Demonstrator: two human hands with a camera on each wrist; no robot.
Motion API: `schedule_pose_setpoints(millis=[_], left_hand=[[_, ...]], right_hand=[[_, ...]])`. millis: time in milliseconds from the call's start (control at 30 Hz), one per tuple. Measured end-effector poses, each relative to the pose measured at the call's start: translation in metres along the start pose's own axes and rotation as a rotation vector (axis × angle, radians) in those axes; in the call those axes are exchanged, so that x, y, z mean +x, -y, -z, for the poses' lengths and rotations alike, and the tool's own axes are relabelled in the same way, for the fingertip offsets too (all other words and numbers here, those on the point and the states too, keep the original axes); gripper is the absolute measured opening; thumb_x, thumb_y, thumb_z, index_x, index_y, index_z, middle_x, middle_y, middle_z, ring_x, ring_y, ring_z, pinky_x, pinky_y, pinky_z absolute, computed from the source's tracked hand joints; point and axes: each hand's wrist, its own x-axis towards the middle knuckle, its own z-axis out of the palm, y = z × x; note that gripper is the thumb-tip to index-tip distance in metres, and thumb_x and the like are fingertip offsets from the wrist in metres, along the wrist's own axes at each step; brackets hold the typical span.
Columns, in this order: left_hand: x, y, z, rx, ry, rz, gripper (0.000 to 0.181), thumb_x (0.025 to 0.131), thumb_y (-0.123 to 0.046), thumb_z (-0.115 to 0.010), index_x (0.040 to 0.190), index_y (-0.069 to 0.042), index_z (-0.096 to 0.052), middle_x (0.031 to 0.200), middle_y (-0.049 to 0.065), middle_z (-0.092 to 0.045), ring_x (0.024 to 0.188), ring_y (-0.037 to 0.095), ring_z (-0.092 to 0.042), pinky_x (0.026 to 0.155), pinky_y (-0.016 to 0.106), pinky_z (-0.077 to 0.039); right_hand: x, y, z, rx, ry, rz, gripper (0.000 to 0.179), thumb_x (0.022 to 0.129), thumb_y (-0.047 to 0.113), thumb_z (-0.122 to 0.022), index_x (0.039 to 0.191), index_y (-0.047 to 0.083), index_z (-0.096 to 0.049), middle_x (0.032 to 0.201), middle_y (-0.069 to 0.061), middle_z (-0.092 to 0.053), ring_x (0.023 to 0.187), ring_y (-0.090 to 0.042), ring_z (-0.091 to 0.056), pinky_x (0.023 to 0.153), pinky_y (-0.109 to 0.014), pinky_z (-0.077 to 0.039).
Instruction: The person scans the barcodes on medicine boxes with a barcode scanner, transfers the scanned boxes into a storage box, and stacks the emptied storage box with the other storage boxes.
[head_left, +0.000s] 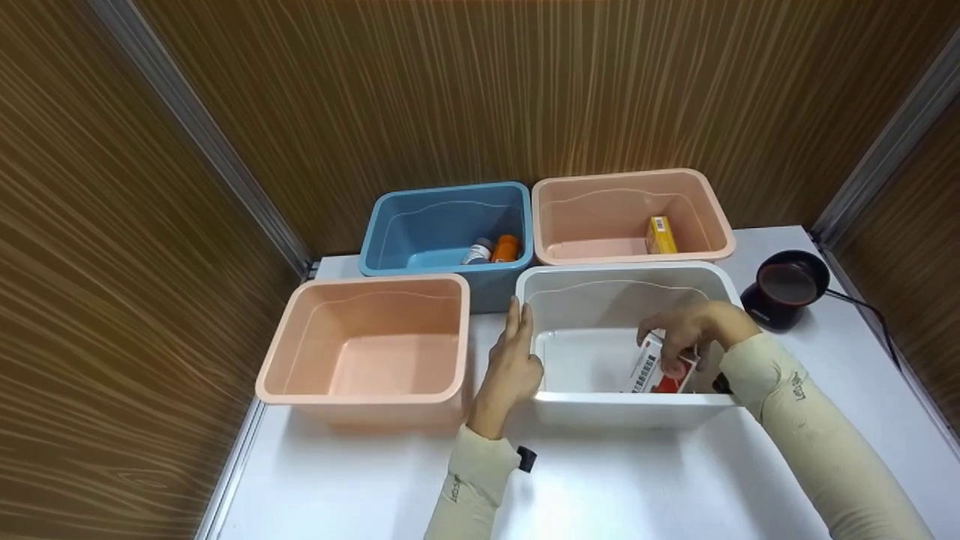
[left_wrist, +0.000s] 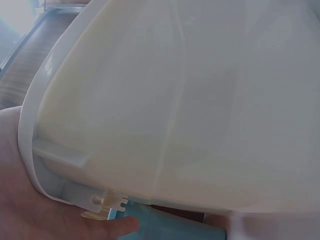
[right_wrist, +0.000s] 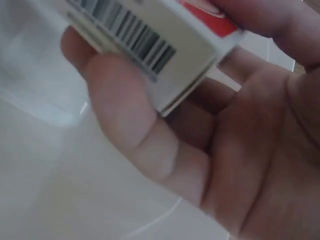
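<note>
Inside the white bin [head_left: 637, 409], my right hand [head_left: 686, 330] grips a small white and red box [head_left: 645, 367] with a barcode on its side. The right wrist view shows the fingers [right_wrist: 125, 100] curled round the box [right_wrist: 195, 65], its barcode face turned to the camera. My left hand [head_left: 514, 367] rests along the left rim of the white bin with its fingers straight and pointing away. In the left wrist view the white bin's outer wall [left_wrist: 175, 100] fills most of the picture, and the left hand [left_wrist: 45, 210] lies against its rim.
Left of the white bin stands a peach bin [head_left: 360, 409]. Behind are a blue bin [head_left: 442, 274] with an orange bottle [head_left: 506, 249] and a white bottle [head_left: 478, 251], and another peach bin [head_left: 577, 255] holding a yellow box [head_left: 660, 235]. A black corded device [head_left: 787, 289] sits at the right.
</note>
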Motion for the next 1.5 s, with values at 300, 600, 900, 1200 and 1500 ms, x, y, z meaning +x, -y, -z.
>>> schedule_pose_setpoints(millis=[300,600,900,1200,1500], left_hand=[[0.0,0.001,-0.001,-0.004,-0.003,-0.011,0.076,0.089,0.006,-0.051,0.159,0.0,-0.023,0.169,0.014,-0.006,0.148,0.032,-0.025,0.111,0.051,-0.033],[0.001,0.002,0.0,-0.022,0.01,-0.001,0.075,0.091,0.006,-0.05,0.16,-0.003,-0.021,0.169,0.011,-0.004,0.149,0.033,-0.024,0.113,0.051,-0.03],[0.002,0.001,0.001,-0.021,0.026,0.009,0.075,0.093,0.005,-0.052,0.161,-0.004,-0.021,0.169,0.009,-0.002,0.149,0.031,-0.024,0.115,0.05,-0.028],[0.001,0.0,0.0,-0.037,0.02,0.015,0.075,0.092,0.005,-0.051,0.161,-0.004,-0.021,0.169,0.008,-0.001,0.149,0.032,-0.023,0.114,0.051,-0.028],[0.0,0.0,0.001,-0.055,0.013,0.018,0.076,0.092,0.006,-0.05,0.161,-0.004,-0.02,0.169,0.009,-0.002,0.149,0.033,-0.024,0.114,0.051,-0.029]], right_hand=[[-0.021,-0.006,0.015,0.028,-0.424,0.489,0.035,0.078,-0.013,-0.067,0.11,0.002,-0.067,0.099,-0.008,-0.066,0.092,-0.024,-0.058,0.08,-0.034,-0.049],[-0.046,0.006,0.013,0.189,-0.452,0.47,0.036,0.095,-0.011,-0.047,0.123,0.009,-0.056,0.112,-0.02,-0.059,0.091,-0.032,-0.066,0.067,-0.047,-0.059],[-0.049,0.016,0.012,0.123,-0.645,0.573,0.032,0.095,-0.011,-0.056,0.125,0.0,-0.053,0.11,-0.022,-0.063,0.082,-0.03,-0.064,0.062,-0.033,-0.056],[-0.077,0.015,0.017,0.275,-0.867,0.48,0.032,0.098,0.015,-0.064,0.12,-0.003,-0.051,0.116,-0.017,-0.061,0.103,-0.024,-0.059,0.075,-0.024,-0.051],[-0.09,0.019,0.003,1.237,-0.536,1.145,0.023,0.104,0.011,-0.032,0.11,0.004,-0.052,0.109,-0.018,-0.066,0.099,-0.028,-0.069,0.082,-0.036,-0.056]])
